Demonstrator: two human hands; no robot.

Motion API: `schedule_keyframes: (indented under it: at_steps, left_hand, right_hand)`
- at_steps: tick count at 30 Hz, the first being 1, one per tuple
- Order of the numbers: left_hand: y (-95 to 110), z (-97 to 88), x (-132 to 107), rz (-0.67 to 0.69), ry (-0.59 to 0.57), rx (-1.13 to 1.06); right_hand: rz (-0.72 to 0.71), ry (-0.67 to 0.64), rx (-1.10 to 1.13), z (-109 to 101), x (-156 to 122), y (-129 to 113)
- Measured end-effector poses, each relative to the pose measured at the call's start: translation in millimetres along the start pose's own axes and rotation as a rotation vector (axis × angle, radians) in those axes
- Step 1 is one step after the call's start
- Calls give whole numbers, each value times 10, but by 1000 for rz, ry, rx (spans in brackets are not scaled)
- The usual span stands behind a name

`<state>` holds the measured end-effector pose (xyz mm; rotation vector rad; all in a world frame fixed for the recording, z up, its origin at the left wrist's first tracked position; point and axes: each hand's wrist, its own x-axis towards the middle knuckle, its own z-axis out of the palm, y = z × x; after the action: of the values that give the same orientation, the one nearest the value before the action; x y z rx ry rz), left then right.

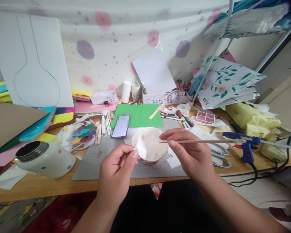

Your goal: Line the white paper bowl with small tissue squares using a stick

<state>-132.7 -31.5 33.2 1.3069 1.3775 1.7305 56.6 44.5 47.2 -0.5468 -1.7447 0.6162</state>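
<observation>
My left hand pinches a small white piece of paper between thumb and fingertips, over the near left rim of a round, pale paper bowl. My right hand is closed on a thin wooden stick, lying almost level. One end of the stick points over the bowl; the other, with a whitish tip, reaches out to the right. Under the bowl lies a grey cutting mat. Loose white paper scraps are on the mat, right of the bowl.
A blue glue gun and grey-handled scissors are at right. Behind the bowl lie a phone and green sheet. A paint palette and an open, tipped white bottle occupy the left.
</observation>
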Motion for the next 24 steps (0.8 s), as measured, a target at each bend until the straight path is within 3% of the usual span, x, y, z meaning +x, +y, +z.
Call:
schedule_keyframes:
  at_steps: [7, 12, 15, 18, 24]
  left_hand:
    - [170, 74, -163, 134, -49, 249]
    - [265, 141, -248, 274, -100, 337]
    - [243, 162, -232, 285, -115, 349]
    - [143, 131, -172, 208, -128, 299]
    - [-100, -8, -17, 36, 34, 102]
  right_hand:
    - [81, -11, 376, 109, -134, -369]
    - [-25, 13, 282, 123, -202, -503]
    - [-50, 34, 202, 108, -207, -442]
    - [24, 80, 201, 90, -198, -277]
    - [243, 168, 359, 109, -155, 84]
